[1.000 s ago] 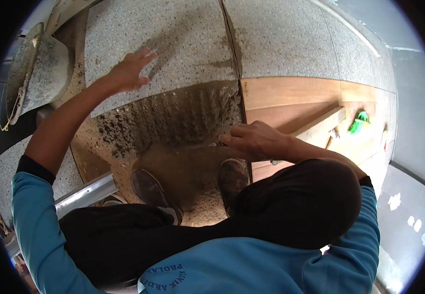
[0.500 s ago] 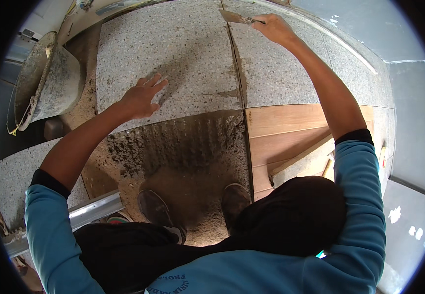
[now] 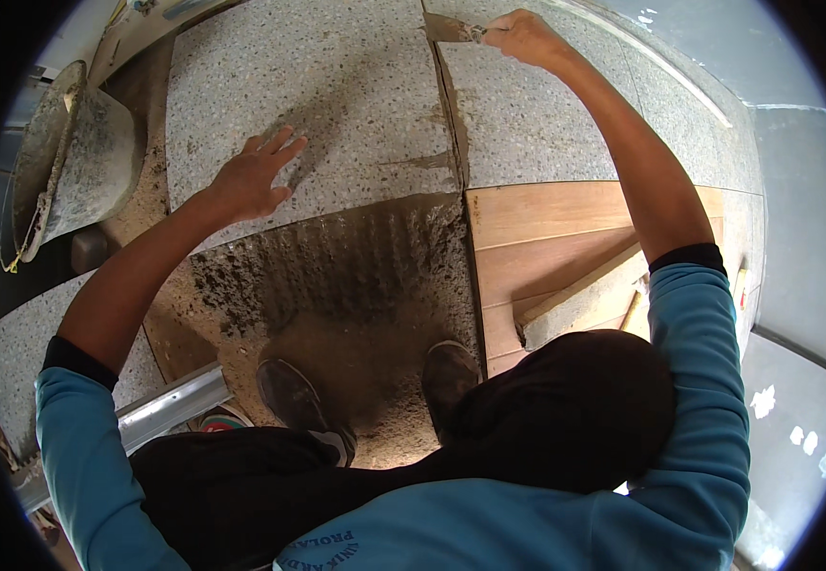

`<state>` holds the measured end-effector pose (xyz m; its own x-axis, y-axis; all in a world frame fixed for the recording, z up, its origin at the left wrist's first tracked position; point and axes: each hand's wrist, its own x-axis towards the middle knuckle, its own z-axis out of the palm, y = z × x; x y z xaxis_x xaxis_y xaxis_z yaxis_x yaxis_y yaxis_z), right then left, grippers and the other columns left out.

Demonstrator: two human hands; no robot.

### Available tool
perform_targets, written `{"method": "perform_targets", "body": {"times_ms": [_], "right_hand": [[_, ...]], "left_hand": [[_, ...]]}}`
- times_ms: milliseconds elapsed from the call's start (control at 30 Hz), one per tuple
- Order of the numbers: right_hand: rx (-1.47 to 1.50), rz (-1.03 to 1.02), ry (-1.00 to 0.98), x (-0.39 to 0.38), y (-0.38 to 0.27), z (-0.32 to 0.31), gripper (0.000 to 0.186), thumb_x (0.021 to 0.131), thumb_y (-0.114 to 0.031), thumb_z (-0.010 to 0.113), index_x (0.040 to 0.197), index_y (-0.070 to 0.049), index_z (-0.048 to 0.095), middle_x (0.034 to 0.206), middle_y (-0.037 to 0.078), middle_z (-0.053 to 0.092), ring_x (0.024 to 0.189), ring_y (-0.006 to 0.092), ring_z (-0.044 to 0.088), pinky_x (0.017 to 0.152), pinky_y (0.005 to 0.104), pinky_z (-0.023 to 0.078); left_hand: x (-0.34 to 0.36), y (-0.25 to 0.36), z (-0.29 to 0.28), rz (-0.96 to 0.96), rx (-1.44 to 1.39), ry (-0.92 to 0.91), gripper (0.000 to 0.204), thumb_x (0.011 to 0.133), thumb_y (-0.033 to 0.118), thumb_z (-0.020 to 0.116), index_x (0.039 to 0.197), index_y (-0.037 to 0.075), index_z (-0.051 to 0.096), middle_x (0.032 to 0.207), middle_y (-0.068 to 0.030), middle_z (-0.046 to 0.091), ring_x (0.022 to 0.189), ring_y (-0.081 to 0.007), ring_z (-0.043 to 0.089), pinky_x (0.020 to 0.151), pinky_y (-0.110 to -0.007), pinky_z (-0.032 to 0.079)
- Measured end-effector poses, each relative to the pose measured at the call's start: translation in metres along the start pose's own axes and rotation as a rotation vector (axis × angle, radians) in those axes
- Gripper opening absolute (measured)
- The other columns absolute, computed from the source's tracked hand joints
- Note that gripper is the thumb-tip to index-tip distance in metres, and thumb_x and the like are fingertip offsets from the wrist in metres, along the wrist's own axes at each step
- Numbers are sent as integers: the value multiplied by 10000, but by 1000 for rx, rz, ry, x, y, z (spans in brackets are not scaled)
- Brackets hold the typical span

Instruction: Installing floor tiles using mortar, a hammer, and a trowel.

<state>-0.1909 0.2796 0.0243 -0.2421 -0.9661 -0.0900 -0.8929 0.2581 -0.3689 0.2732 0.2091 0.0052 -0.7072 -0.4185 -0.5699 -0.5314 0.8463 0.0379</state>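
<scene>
My left hand (image 3: 256, 176) is open, fingers spread, on or just above the large speckled grey tile (image 3: 241, 71) at upper left. At the top centre, my right hand (image 3: 517, 38) grips a flat metal scraper (image 3: 449, 27), its blade at the joint between that tile and another speckled tile (image 3: 546, 114) to the right. Grey mortar smears run along this joint. Below the left tile lies a strip of wet, ridged mortar (image 3: 346, 247), with my two shoes at its lower part.
A dirty bucket (image 3: 99, 162) stands at left. Wood-look tiles (image 3: 517, 219) carrying a wooden block (image 3: 575, 295) lie at right beside a grey wall (image 3: 798, 190). A metal straightedge (image 3: 170, 400) lies lower left, near another speckled tile (image 3: 41, 352).
My right hand has risen from above my right shoe to the top of the tile joint with the scraper. My left hand stays spread at the left tile, slightly lower in view.
</scene>
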Motion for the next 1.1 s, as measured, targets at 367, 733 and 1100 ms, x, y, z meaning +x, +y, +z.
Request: {"method": "perform_targets", "body": {"times_ms": [367, 733, 1100], "right_hand": [[151, 110, -210, -104, -42, -17, 338, 929, -259, 655, 677, -35, 640, 592, 16, 524, 521, 104, 480, 463, 304, 410], [98, 4, -279, -176, -37, -6, 270, 970, -259, 640, 924, -17, 749, 636, 45, 579, 566, 119, 514, 536, 334, 437], [136, -33, -267, -242, -47, 2, 255, 974, -229, 642, 990, 10, 728, 632, 110, 604, 543, 149, 516, 549, 360, 429]], "left_hand": [[5, -5, 6, 17, -46, 25, 860, 946, 262, 697, 1645, 244, 197, 1716, -71, 137, 1524, -424, 237, 1193, -530, 401], [10, -8, 11, 19, -20, 45, 826, 970, 276, 683, 1642, 259, 203, 1716, -71, 142, 1538, -388, 232, 1233, -525, 348], [10, -9, 12, 37, -56, 75, 835, 956, 253, 718, 1635, 259, 232, 1711, -83, 163, 1535, -383, 240, 1238, -532, 333]]}}
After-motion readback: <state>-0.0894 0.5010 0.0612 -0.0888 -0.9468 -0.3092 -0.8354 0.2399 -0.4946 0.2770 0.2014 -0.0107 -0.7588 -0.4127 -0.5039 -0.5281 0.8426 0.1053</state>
